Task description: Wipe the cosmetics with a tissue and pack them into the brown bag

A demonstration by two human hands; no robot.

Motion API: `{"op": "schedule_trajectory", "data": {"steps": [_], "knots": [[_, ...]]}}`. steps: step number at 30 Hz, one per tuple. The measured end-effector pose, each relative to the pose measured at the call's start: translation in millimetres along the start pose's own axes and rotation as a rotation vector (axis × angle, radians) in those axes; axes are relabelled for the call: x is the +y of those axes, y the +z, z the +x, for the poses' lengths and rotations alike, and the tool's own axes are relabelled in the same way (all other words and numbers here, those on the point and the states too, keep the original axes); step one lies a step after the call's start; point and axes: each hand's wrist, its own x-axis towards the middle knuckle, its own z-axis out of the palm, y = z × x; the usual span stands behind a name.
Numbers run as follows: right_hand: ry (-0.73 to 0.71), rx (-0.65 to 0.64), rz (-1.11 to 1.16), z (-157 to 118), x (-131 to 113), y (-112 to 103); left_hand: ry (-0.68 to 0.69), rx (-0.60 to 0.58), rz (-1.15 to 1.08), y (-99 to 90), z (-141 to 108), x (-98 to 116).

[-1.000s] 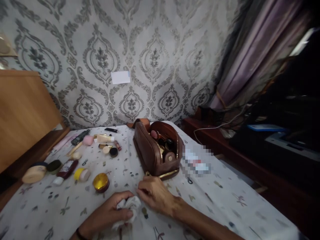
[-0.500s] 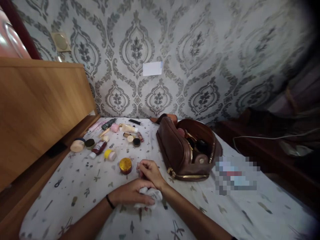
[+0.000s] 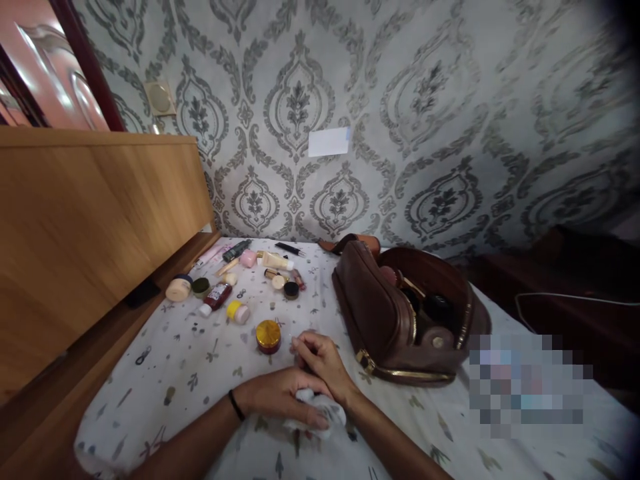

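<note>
Head view: the left hand [image 3: 280, 397] lies curled over a crumpled white tissue [image 3: 320, 410], fingers pressed together on it. The right hand [image 3: 320, 357] sits just above, fingers bent in close. I cannot tell if it holds anything. Both rest on the bed sheet [image 3: 190, 373], white with tiny prints. To wipe well, I think the tissue should stay bunched tight and the touch soft. A gold-lid jar [image 3: 269, 335] stands just beside the right hand. More little jars and tubes lie further left. An open brown bag [image 3: 395, 320] sits to the right, full of things. Behind is a patterned wall [image 3: 425, 133] and a wooden headboard [image 3: 90, 220]
</note>
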Motion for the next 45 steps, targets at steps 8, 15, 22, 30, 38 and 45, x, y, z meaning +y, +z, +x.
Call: {"op": "schedule_trajectory", "data": {"steps": [8,15,22,30,38,45], "knots": [[0.000,-0.001,-0.023,-1.1,-0.6,-0.5,-0.009,-0.004,-0.025,0.5,-0.7,4.1],[-0.007,-0.008,-0.014,0.2,-1.5,0.2,-0.007,0.008,-0.011,1.1,0.3,-1.4],[-0.036,-0.006,-0.031,0.2,-1.9,-0.3,0.025,0.034,0.057,0.9,-0.5,0.3],[-0.021,-0.008,-0.029,-0.1,-2.8,0.6,0.015,0.023,0.041,1.4,0.0,-2.7],[-0.042,0.000,-0.047,0.0,-6.1,-1.2,0.027,0.044,-0.037,-1.2,-2.8,0.4],[-0.041,-0.008,-0.028,-3.1,-7.3,-1.9,0.025,0.384,-0.415,-14.0,-17.5,3.9]]}}
